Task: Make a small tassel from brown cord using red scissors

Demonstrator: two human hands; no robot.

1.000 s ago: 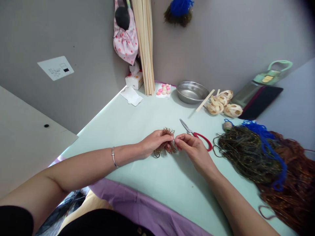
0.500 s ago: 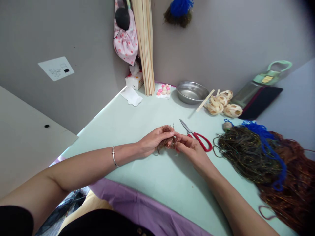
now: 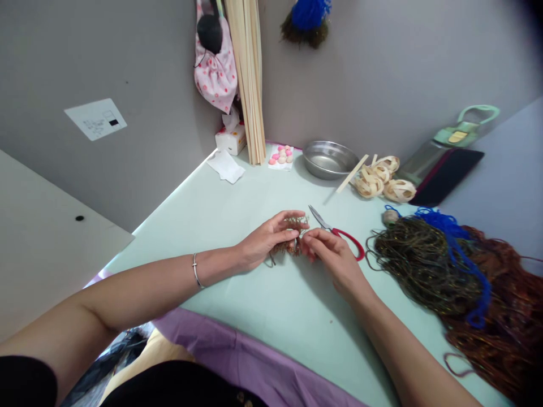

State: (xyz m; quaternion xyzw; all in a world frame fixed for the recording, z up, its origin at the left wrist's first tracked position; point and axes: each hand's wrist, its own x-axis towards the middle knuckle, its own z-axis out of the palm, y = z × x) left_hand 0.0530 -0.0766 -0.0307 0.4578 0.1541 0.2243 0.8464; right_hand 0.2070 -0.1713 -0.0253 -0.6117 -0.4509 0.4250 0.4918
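My left hand [image 3: 267, 237] is closed around a small brown knotted yarn piece [image 3: 292, 247], which shows between thumb and fingers and below them. A loose yarn end hangs under the palm. Close against its right side, my right hand [image 3: 328, 249] has thumb and fingertips pinched together; whatever is between them is too small to make out. Just beyond the right hand lies a pair of scissors with red handles [image 3: 348, 240], blades pointing up and left.
To the right lie dark green yarn [image 3: 418, 263], brown yarn [image 3: 500, 333] and blue yarn [image 3: 470, 271]. Behind stand a metal bowl [image 3: 330, 160], coiled wooden strips [image 3: 375, 180], a bottle [image 3: 436, 147], pink and cream pieces [image 3: 281, 155] and a tissue box [image 3: 231, 139].
The right fingertips have drawn slightly away from the yarn piece and pinched together. My left fingers have lifted and straightened a little, showing more of the yarn.
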